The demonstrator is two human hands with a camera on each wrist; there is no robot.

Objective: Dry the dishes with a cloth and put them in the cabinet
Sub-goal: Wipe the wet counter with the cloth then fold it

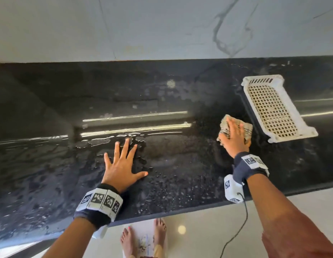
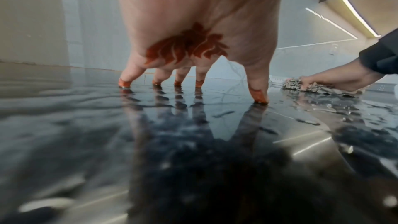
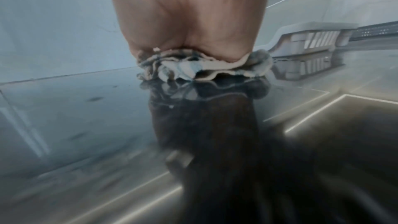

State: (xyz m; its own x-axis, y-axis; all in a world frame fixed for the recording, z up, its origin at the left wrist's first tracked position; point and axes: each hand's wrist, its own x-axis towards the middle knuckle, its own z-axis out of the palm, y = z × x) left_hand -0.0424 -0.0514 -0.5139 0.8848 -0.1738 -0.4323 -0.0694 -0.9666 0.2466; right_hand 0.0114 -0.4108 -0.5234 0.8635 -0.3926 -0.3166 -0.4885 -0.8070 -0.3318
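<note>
A person leans over a wet black table [image 1: 50, 108], both wrists strapped with marker-covered bands. The left hand [image 1: 123, 164] is spread wide, fingers straight and splayed; the left wrist view shows the fingertips [image 2: 125, 83] and thumb touching the glossy stone while the palm arches above it. Pools and beads of water [image 1: 109, 140] lie just ahead of and around those fingers, catching streaks of reflected light. To the right of that hand, well apart from it, the right hand [image 1: 234, 135] lies palm-down on a crumpled checked cloth [image 1: 247, 128], pressing it flat to the table; the fingers look extended over the fabric, which bunches out from under the palm in the right wrist view [image 3: 202, 67]. Just beyond and to the right of that hand sits a white plastic basket [image 1: 273, 108], set at an angle, its perforated floor bare. Below the table edge, bare feet [image 1: 128, 241] stand on pale floor tiles.
</note>
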